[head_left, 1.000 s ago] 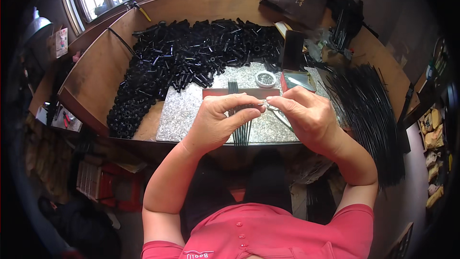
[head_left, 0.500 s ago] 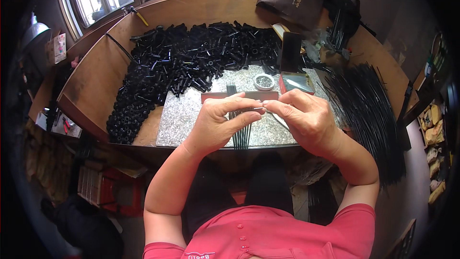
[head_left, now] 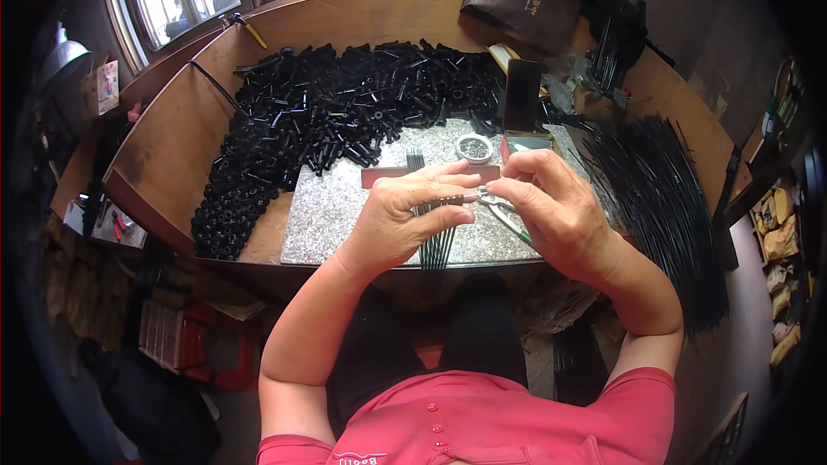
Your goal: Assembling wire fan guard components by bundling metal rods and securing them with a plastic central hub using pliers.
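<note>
My left hand (head_left: 405, 207) is held over a row of thin dark rods (head_left: 437, 250). Its fingers and thumb are stretched out and apart, and a narrow dotted strip (head_left: 446, 202) shows between them. Facing it, my right hand (head_left: 556, 211) has thumb and index finger pinched together close to the left fingertips. Whatever is in that pinch is too small to make out. Under the rods lies a reddish-brown bar (head_left: 491, 172). Pliers with green-edged handles (head_left: 517, 224) rest beneath my right hand on the speckled board (head_left: 332, 215).
A small round white dish (head_left: 474, 148) with tiny metal pieces stands beyond my hands, beside an open box (head_left: 525, 139). Black tubular parts (head_left: 345, 95) are heaped at the back and left. Long black rods (head_left: 663, 207) lie bundled at the right. A wooden rim (head_left: 155, 155) encloses the bench.
The left thumb and fingers have spread apart, uncovering the dotted strip. My right hand has drawn slightly to the right, and more of the pliers shows.
</note>
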`<action>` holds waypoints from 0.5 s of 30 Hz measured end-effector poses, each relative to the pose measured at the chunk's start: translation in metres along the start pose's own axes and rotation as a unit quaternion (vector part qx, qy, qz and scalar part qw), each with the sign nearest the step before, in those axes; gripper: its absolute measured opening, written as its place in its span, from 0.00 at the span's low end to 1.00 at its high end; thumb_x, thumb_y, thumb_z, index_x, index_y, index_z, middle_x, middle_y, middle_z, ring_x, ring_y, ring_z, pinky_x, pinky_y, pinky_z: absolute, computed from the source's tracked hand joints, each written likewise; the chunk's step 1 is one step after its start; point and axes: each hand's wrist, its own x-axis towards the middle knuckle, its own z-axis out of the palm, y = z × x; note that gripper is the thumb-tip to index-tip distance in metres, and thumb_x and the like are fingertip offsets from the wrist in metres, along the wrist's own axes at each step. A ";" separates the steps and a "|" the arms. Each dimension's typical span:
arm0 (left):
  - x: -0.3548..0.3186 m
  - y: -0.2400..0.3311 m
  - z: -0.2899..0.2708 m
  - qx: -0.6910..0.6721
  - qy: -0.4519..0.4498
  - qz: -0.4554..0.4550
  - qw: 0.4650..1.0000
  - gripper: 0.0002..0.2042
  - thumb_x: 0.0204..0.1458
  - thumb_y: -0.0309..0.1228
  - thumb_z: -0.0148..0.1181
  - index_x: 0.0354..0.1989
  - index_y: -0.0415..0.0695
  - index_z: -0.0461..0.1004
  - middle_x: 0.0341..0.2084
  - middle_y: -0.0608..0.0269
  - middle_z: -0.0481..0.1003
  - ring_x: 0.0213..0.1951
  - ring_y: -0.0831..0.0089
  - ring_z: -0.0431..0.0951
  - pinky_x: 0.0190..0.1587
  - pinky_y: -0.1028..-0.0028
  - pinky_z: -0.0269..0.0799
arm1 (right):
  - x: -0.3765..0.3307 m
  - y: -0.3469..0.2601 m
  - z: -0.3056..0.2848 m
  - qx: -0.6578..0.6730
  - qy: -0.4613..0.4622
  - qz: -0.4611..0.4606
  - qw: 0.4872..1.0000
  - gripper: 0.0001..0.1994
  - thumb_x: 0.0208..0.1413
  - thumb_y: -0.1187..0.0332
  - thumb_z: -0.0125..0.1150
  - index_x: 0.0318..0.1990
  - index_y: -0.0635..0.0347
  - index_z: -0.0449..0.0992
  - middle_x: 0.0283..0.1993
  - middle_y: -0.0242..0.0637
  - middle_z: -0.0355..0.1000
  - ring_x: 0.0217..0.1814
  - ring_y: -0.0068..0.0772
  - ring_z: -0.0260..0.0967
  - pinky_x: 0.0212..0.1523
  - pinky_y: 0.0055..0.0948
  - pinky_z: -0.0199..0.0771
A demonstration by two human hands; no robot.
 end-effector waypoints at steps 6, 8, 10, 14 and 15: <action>0.000 -0.006 -0.001 0.056 -0.010 0.040 0.998 0.11 0.45 0.26 0.64 0.38 0.42 0.79 0.43 0.56 0.77 0.57 0.58 0.67 0.58 0.61 0.61 | 0.002 -0.001 -0.003 0.017 -0.029 -0.014 0.999 0.13 0.41 0.78 0.59 0.38 0.61 0.76 0.37 0.40 0.65 0.35 0.33 0.68 0.31 0.26 0.72; 0.001 -0.006 -0.001 0.057 -0.012 0.048 0.997 0.11 0.45 0.27 0.65 0.38 0.42 0.79 0.43 0.56 0.77 0.57 0.58 0.67 0.59 0.61 0.60 | 0.005 0.002 -0.003 0.011 -0.013 -0.029 0.999 0.13 0.41 0.78 0.59 0.38 0.60 0.76 0.36 0.39 0.65 0.35 0.33 0.68 0.30 0.26 0.72; 0.002 -0.005 0.000 0.095 -0.022 0.068 0.993 0.12 0.44 0.30 0.65 0.38 0.43 0.79 0.43 0.57 0.77 0.57 0.57 0.67 0.59 0.59 0.58 | 0.009 0.005 -0.003 -0.001 0.020 -0.058 0.998 0.13 0.41 0.77 0.60 0.38 0.59 0.77 0.34 0.38 0.65 0.35 0.33 0.68 0.30 0.26 0.72; 0.003 -0.009 0.000 0.135 -0.020 0.099 0.986 0.14 0.43 0.34 0.66 0.38 0.43 0.79 0.42 0.59 0.77 0.57 0.56 0.67 0.60 0.56 0.56 | 0.010 0.003 -0.003 0.025 -0.017 -0.047 0.998 0.12 0.42 0.77 0.61 0.38 0.58 0.77 0.32 0.38 0.66 0.33 0.34 0.68 0.30 0.26 0.71; 0.003 -0.010 0.000 0.145 -0.017 0.109 0.983 0.14 0.43 0.36 0.66 0.38 0.43 0.79 0.42 0.59 0.77 0.57 0.55 0.67 0.61 0.56 0.55 | 0.010 0.003 -0.002 0.026 -0.018 -0.049 0.998 0.12 0.42 0.77 0.61 0.38 0.58 0.77 0.32 0.38 0.66 0.33 0.34 0.68 0.30 0.26 0.71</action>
